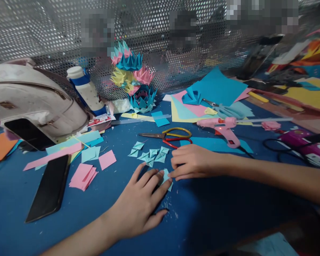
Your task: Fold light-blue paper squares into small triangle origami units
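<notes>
Head view: from my remote seat I see the left hand [144, 201] spread over a small light-blue folded paper [166, 174] on the blue table [90, 203], fingertips resting on it, nothing gripped. The right hand [193, 161] is half curled, fingertips at the paper's right edge; I can't tell whether they pinch it. I judge the paper very light, thin and easily creased, apt to slide, so I'd steady it flat and take it by an edge. More folded pieces [149, 156] lie just beyond. The backpack [37, 97] and lidded bottle [88, 94] hide their contents from me.
</notes>
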`<state>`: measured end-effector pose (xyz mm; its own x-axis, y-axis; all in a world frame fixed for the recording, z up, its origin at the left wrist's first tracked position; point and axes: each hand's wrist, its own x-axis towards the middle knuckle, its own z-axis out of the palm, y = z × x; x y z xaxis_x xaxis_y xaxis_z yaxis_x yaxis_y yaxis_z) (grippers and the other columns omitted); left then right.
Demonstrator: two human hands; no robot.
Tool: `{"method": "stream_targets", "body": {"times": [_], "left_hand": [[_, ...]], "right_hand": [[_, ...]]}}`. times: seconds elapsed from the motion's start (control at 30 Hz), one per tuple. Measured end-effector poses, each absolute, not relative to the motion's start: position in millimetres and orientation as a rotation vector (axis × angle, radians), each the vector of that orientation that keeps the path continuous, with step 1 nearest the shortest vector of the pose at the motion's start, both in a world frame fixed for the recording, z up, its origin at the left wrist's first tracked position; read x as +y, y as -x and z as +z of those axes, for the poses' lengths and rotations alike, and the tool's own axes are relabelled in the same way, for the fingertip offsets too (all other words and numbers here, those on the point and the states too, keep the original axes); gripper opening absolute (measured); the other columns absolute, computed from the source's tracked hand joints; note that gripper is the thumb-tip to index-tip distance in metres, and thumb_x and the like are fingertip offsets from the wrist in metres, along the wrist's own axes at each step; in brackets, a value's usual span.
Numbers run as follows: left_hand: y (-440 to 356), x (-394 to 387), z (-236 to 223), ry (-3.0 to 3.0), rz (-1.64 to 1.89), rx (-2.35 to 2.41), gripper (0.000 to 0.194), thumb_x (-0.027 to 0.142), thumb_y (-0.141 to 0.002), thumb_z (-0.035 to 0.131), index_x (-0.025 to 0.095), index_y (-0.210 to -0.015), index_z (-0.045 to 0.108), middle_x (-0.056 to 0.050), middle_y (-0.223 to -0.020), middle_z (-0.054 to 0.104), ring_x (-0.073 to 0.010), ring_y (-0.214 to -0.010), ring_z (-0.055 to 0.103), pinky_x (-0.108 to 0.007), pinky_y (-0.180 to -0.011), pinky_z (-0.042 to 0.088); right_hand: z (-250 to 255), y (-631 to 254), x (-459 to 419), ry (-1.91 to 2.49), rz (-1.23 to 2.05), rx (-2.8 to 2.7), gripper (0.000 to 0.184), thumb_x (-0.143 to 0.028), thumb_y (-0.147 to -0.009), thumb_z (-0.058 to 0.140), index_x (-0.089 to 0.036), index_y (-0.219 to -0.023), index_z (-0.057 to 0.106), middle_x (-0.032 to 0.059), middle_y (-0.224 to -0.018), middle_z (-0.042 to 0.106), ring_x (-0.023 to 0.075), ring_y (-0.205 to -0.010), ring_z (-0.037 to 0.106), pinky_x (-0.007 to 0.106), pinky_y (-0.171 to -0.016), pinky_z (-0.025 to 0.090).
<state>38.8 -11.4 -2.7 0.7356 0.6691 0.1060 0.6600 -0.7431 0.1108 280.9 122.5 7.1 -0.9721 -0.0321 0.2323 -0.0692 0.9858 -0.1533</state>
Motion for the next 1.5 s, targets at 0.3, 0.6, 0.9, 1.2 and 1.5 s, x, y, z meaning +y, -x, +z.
{"method": "stream_targets", "body": {"times": [0.3,0.6,0.9,1.2,1.5], "left_hand": [[-38,-12,-3,-2.872,0.227,1.084,0.054,0.041,-0.101,0.044,0.016,-0.148,0.039,-0.013,-0.142,0.052,-0.0309,-0.132,0.045,-0.061,-0.114,0.028],[-39,-10,-3,-2.952,0.474,1.018,0.036,0.026,-0.103,0.042,0.010,-0.131,0.058,-0.008,-0.132,0.064,-0.0240,-0.122,0.055,-0.048,-0.111,0.039],[-40,-10,-4,-2.953,0.463,0.988,0.038,0.020,-0.102,0.041,0.006,-0.135,0.055,-0.012,-0.134,0.062,-0.0249,-0.126,0.055,-0.048,-0.109,0.045],[-39,-11,-5,-2.989,0.325,0.986,0.044,0.017,-0.099,0.039,0.002,-0.140,0.049,-0.016,-0.142,0.055,-0.0275,-0.132,0.050,-0.050,-0.108,0.047],[-39,-15,-10,-2.875,0.416,1.232,0.044,0.030,-0.101,0.042,0.021,-0.143,0.049,-0.011,-0.137,0.057,-0.0279,-0.131,0.048,-0.056,-0.114,0.032]], "right_hand": [[-9,-274,104,0.459,0.555,-2.709,0.029,-0.045,-0.090,0.066,-0.017,-0.091,0.060,0.0004,-0.081,0.060,0.0149,-0.073,0.052,0.026,-0.064,0.034],[-5,-272,93,0.669,0.647,-2.712,0.009,-0.023,-0.085,0.063,-0.018,-0.083,0.056,-0.0002,-0.080,0.058,0.0141,-0.073,0.050,0.026,-0.066,0.033],[-5,-270,95,0.689,0.666,-2.659,0.003,-0.017,-0.087,0.059,-0.017,-0.084,0.058,0.0000,-0.079,0.059,0.0133,-0.074,0.051,0.025,-0.065,0.033],[-8,-264,90,0.703,0.567,-2.612,0.007,-0.017,-0.091,0.055,-0.017,-0.085,0.059,0.0012,-0.081,0.062,0.0129,-0.072,0.053,0.025,-0.064,0.033],[-9,-264,92,0.694,0.655,-2.567,0.008,-0.014,-0.086,0.059,-0.018,-0.079,0.057,-0.0019,-0.074,0.060,0.0113,-0.069,0.052,0.024,-0.062,0.032]]}}
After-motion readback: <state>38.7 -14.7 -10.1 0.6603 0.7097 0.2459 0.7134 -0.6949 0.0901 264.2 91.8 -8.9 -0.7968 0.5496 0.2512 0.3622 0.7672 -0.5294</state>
